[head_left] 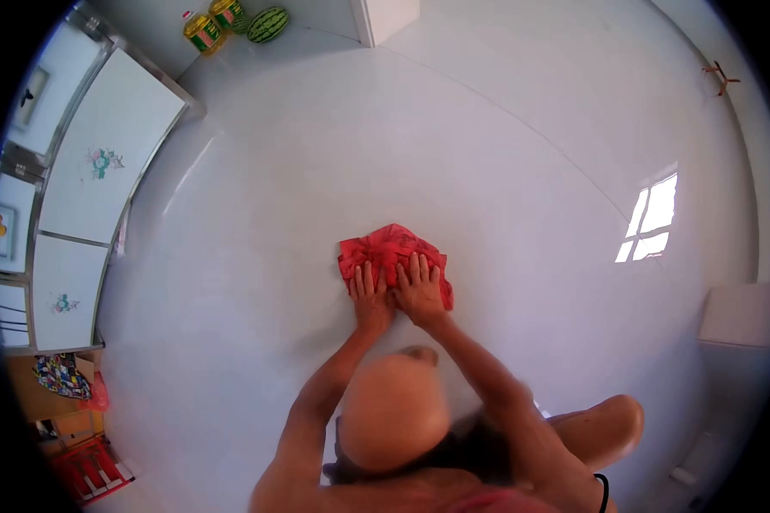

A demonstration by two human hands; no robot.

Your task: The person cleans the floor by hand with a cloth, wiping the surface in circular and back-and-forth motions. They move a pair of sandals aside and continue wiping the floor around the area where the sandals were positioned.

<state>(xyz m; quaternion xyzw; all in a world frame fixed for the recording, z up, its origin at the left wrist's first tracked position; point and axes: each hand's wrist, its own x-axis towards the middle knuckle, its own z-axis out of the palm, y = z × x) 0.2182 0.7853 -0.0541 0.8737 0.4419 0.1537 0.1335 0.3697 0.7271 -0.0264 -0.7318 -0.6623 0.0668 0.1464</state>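
A crumpled red cloth [387,242] lies spread on the glossy pale floor [265,197], just ahead of my knees. My left hand [370,295] presses down on its near left part, palm down with the fingers stretched forward. Beside it, my right hand [419,289] rests flat on the near right part of the same cloth, fingers spread a little. The thumbs of both hands come close together in the middle. Part of the cloth is hidden under the palms.
White cabinets [103,171] line the left side. Oil bottles [204,32] and watermelons [268,26] stand by the far wall. A red crate [92,472] and a patterned cloth [62,376] are at lower left. A white box [740,315] is at the right.
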